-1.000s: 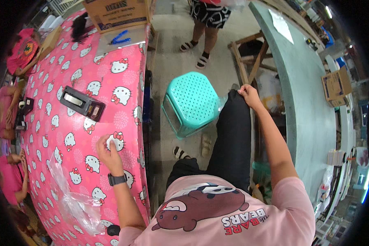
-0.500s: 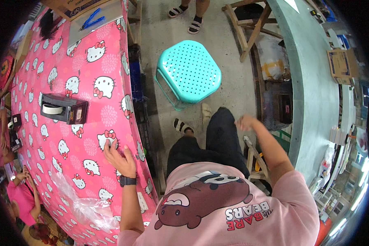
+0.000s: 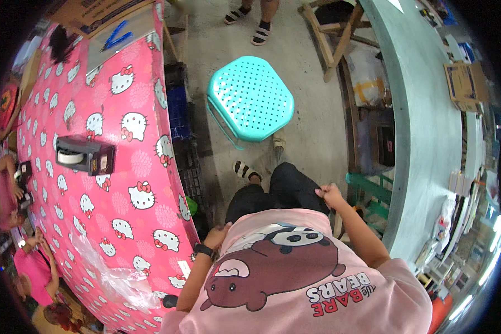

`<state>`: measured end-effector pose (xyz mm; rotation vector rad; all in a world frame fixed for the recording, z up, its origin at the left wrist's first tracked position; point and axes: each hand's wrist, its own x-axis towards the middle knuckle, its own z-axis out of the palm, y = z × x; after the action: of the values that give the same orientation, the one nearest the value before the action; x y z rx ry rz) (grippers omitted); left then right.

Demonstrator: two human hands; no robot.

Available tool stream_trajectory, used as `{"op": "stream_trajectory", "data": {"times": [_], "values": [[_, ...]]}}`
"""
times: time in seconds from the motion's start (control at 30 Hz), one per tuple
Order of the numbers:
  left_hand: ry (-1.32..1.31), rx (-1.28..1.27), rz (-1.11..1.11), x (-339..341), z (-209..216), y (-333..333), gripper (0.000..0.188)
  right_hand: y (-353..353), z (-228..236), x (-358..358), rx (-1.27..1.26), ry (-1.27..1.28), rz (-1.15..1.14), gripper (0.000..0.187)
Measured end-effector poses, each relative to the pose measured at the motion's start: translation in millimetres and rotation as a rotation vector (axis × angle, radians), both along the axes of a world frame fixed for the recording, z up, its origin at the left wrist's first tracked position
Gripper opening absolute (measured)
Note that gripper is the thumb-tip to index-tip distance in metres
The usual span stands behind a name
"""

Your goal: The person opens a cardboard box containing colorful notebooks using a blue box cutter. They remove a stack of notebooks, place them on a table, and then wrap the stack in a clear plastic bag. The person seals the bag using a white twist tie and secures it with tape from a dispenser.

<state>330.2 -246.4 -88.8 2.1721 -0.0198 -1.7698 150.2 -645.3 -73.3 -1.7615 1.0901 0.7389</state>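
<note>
My left hand (image 3: 216, 236), with a dark watch at its wrist, is down at the left side of my pink printed shirt (image 3: 284, 267), near its hem. Its fingers are mostly hidden. On the other side, my right hand (image 3: 329, 196) is closed beside my dark trousers (image 3: 295, 186). Whether anything is inside it does not show. A turquoise plastic stool (image 3: 250, 97) with a perforated top stands on the floor ahead of me. To my left, a black tape dispenser (image 3: 85, 155) with a white roll sits on the table.
The table (image 3: 117, 183) has a pink cartoon-patterned cover, with clear plastic film (image 3: 114, 278) and blue snips (image 3: 117, 34) on it. A grey-green counter (image 3: 428, 161) runs along the right, bearing a cardboard box (image 3: 463, 86). Another person's sandalled feet (image 3: 260, 33) are beyond the stool.
My left hand has left the pink table cover and come in to my side. My right hand has lowered a little, towards my waist. The stool appears slightly further left in view.
</note>
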Motion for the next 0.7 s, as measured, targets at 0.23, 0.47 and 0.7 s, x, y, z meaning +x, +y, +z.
{"op": "stream_trajectory", "data": {"times": [0.23, 0.47, 0.7], "values": [[-0.577, 0.029, 0.066, -38, -44, 8, 0.031, -22, -35, 78, -0.495, -0.142, 0.431, 0.036], [-0.486, -0.730, 0.605, 17, 67, -84, 0.025, -20, 30, 166, 0.268, -0.423, 0.671, 0.031], [-0.013, -0.787, 0.297, -2, -11, -108, 0.048, -34, 57, 223, 0.639, -0.254, 1.224, 0.035]]}}
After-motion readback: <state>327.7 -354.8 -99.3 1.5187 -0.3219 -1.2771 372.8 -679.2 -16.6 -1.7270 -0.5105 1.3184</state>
